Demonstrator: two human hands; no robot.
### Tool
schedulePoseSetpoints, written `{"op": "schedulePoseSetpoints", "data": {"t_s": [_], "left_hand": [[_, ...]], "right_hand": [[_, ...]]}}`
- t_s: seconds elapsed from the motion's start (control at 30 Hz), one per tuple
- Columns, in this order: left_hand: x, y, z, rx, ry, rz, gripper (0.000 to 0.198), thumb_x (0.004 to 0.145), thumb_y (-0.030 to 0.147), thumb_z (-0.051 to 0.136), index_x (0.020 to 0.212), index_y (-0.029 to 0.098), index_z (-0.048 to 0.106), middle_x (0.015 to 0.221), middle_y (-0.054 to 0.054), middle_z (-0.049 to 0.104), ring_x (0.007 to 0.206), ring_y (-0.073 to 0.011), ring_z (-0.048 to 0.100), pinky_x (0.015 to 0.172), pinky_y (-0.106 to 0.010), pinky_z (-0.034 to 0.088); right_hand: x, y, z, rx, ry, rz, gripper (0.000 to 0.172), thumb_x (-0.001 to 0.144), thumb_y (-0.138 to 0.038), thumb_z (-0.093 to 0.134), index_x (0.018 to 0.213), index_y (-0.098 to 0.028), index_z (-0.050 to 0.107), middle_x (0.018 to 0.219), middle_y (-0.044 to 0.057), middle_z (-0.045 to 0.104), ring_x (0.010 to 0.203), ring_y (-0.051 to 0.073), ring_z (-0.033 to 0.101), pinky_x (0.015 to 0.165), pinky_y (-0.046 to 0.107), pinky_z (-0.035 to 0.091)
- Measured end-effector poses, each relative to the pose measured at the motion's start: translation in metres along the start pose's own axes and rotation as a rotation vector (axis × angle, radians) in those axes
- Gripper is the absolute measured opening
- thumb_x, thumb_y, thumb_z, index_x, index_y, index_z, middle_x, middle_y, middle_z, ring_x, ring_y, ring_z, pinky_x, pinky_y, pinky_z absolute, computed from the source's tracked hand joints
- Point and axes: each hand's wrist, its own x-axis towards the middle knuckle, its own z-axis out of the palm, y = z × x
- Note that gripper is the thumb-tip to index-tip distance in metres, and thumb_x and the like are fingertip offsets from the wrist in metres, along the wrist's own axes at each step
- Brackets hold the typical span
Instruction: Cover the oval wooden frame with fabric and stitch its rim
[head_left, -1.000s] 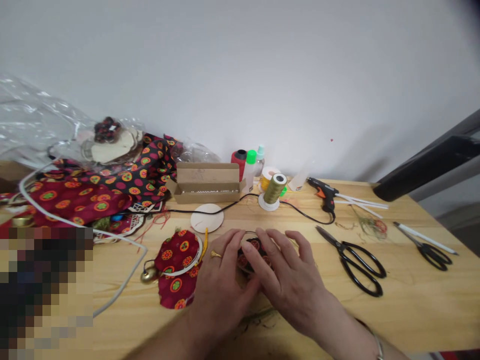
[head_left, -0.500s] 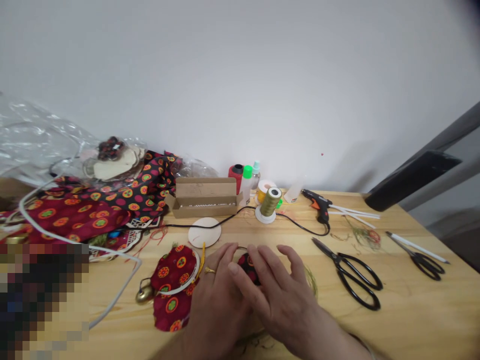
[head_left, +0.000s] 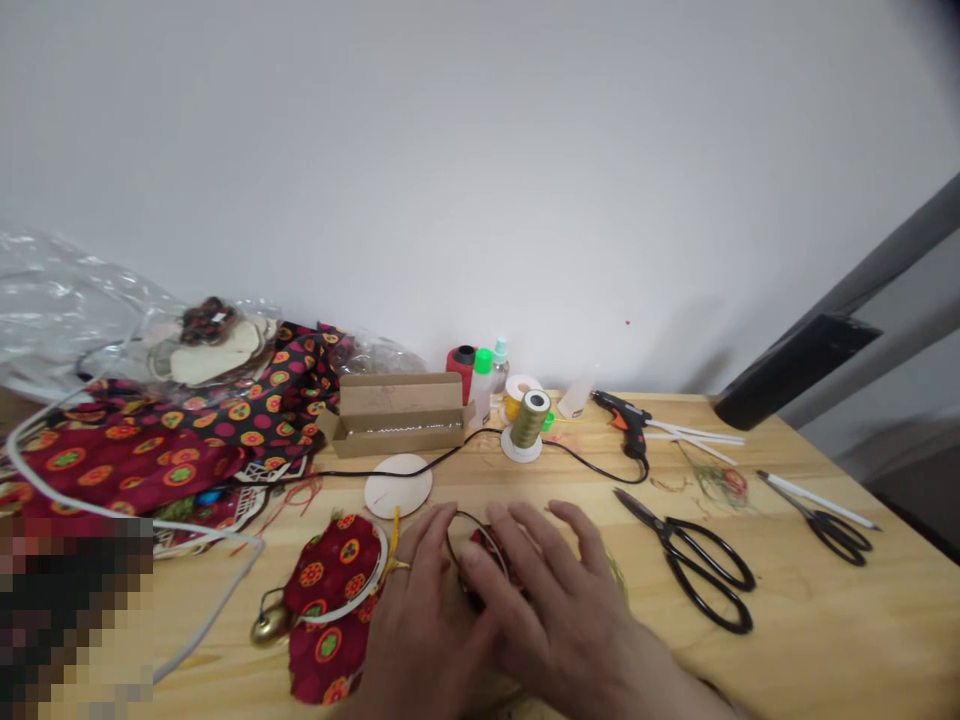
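My left hand, with a ring on one finger, is curled against the left side of a round dark-rimmed piece. My right hand grips the same piece from the right, its thumb lying over the middle. A bit of red and dark patterned fabric shows inside the rim; the hands hide most of the rest. Just left of my left hand lies a red flower-patterned fabric piece with a pale curved edge. A brass bell is attached at its left side.
Black-handled scissors lie to the right, with smaller scissors beyond. Behind my hands stand an olive thread spool, an open cardboard box and a glue gun. A pale disc lies under a black cord. Patterned cloth fills the left.
The view has shifted, so the table items sit lower and further left. The piece between my hands has tilted, and more of its dark rim shows. Both hands stay on it.
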Motion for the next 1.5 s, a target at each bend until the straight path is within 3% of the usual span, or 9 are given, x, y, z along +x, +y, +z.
{"op": "schedulePoseSetpoints", "data": {"t_s": [0.13, 0.23, 0.33, 0.47, 0.7, 0.93, 1.27, 1.4, 1.5], "left_hand": [[0.002, 0.009, -0.005, -0.136, 0.074, -0.161, 0.067, 0.069, 0.039, 0.063, 0.127, 0.018, 0.038, 0.127, -0.014, 0.049, 0.085, -0.0242, 0.063, 0.069, -0.039, 0.055], [0.002, 0.016, -0.005, -0.164, 0.082, -0.195, 0.065, 0.067, 0.037, 0.063, 0.125, 0.02, 0.04, 0.127, -0.013, 0.049, 0.081, -0.0236, 0.062, 0.07, -0.041, 0.054], [0.002, 0.017, -0.006, -0.154, 0.074, -0.176, 0.065, 0.067, 0.037, 0.064, 0.125, 0.02, 0.039, 0.127, -0.013, 0.049, 0.083, -0.0245, 0.062, 0.07, -0.041, 0.053], [0.002, 0.012, -0.007, -0.115, 0.062, -0.099, 0.066, 0.067, 0.035, 0.064, 0.126, 0.02, 0.037, 0.126, -0.014, 0.049, 0.098, -0.0284, 0.058, 0.073, -0.041, 0.053], [0.001, 0.01, -0.005, -0.085, 0.057, -0.101, 0.067, 0.066, 0.037, 0.064, 0.126, 0.017, 0.039, 0.124, -0.016, 0.05, 0.108, -0.0319, 0.052, 0.078, -0.045, 0.051], [0.001, 0.016, -0.005, -0.104, 0.082, -0.129, 0.067, 0.065, 0.036, 0.064, 0.125, 0.02, 0.04, 0.124, -0.014, 0.05, 0.109, -0.0326, 0.051, 0.086, -0.048, 0.046], [0.001, 0.012, -0.005, -0.081, 0.059, -0.083, 0.066, 0.068, 0.036, 0.063, 0.127, 0.021, 0.037, 0.124, -0.014, 0.05, 0.109, -0.032, 0.051, 0.083, -0.046, 0.048], [0.001, 0.012, -0.004, -0.081, 0.087, -0.11, 0.068, 0.066, 0.037, 0.063, 0.127, 0.022, 0.038, 0.124, -0.014, 0.051, 0.106, -0.0327, 0.054, 0.082, -0.046, 0.048], [0.0, 0.012, -0.002, -0.09, 0.09, -0.114, 0.067, 0.065, 0.038, 0.063, 0.126, 0.021, 0.039, 0.123, -0.014, 0.052, 0.102, -0.0326, 0.056, 0.079, -0.046, 0.049]], "right_hand": [[-0.001, 0.033, 0.006, 0.26, 0.025, 0.29, 0.055, 0.064, -0.052, 0.067, 0.103, -0.016, 0.053, 0.09, 0.011, 0.065, 0.085, 0.027, 0.058, 0.077, 0.044, 0.044], [-0.001, 0.063, 0.022, 0.393, -0.039, 0.624, 0.061, 0.065, -0.047, 0.069, 0.114, -0.016, 0.048, 0.1, 0.012, 0.061, 0.088, 0.026, 0.057, 0.075, 0.041, 0.046], [0.006, 0.086, 0.037, 0.514, -0.071, 0.787, 0.065, 0.067, -0.043, 0.068, 0.121, -0.016, 0.043, 0.101, 0.011, 0.06, 0.086, 0.023, 0.057, 0.071, 0.037, 0.047], [0.023, 0.099, 0.05, 0.567, -0.112, 0.8, 0.055, 0.067, -0.039, 0.067, 0.114, -0.018, 0.049, 0.1, 0.008, 0.06, 0.078, 0.019, 0.056, 0.066, 0.032, 0.045], [0.038, 0.098, 0.054, 0.474, -0.077, 0.801, 0.015, 0.074, -0.031, 0.057, 0.075, -0.017, 0.052, 0.066, 0.001, 0.054, 0.06, 0.015, 0.049, 0.055, 0.026, 0.038], [0.032, 0.079, 0.039, 0.48, -0.163, 0.743, 0.014, 0.073, -0.031, 0.059, 0.073, -0.018, 0.052, 0.064, -0.001, 0.053, 0.056, 0.013, 0.047, 0.052, 0.025, 0.035], [0.039, 0.073, 0.061, 0.488, -0.115, 0.757, 0.013, 0.074, -0.026, 0.059, 0.081, -0.017, 0.052, 0.071, 0.001, 0.056, 0.06, 0.014, 0.05, 0.055, 0.025, 0.038], [0.033, 0.077, 0.055, 0.515, -0.182, 0.75, 0.033, 0.067, -0.034, 0.068, 0.093, -0.018, 0.056, 0.082, 0.002, 0.06, 0.064, 0.015, 0.054, 0.056, 0.026, 0.04], [0.023, 0.095, 0.049, 0.449, -0.266, 0.874, 0.041, 0.064, -0.045, 0.068, 0.094, -0.019, 0.059, 0.081, 0.003, 0.062, 0.064, 0.017, 0.056, 0.056, 0.026, 0.04]]}}
